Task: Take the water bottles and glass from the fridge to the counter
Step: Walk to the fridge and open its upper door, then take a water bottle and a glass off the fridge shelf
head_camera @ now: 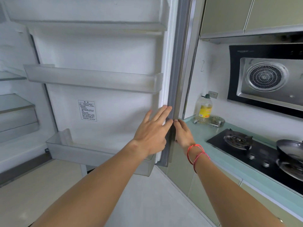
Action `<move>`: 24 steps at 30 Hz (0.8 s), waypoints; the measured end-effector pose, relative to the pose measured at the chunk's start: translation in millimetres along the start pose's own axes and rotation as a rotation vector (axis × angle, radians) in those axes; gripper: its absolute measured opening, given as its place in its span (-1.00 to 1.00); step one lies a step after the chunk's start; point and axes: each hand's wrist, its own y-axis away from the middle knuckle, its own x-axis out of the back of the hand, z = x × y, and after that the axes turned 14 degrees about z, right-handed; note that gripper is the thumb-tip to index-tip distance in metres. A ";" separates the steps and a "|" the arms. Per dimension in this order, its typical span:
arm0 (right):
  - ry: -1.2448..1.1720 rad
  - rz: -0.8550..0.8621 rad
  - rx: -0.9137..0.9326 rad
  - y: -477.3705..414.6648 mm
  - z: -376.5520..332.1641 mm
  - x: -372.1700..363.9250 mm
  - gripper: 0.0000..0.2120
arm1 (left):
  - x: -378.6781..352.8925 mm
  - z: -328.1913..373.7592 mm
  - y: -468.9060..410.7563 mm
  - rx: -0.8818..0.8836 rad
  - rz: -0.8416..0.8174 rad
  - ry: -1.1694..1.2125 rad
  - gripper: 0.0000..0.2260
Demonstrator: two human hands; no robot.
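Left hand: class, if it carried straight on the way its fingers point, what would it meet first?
The left hand already has its fingertips at the fridge door edge, so it would probably just press into that.

Both bare forearms reach forward and upward from the bottom of the view, converging toward the middle. The left hand (151, 133) is seen from the back, palm turned away, fingers extended and slightly spread, the fingertips pointing up and to the right; its thumb is tucked low and mostly hidden. The right hand (183, 133) sits just beside it, lower knuckles showing, fingers bent forward so that their tips meet the left hand's fingers (whether they truly touch cannot be told). The right wrist carries thin red string bands (197, 154), looped several times around it. Neither hand holds any loose object.
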 end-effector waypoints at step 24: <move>0.262 0.008 0.727 200.6 -78.3 -112.8 -0.30 | 161.8 -122.9 174.1 0.367 0.135 -0.207 -0.40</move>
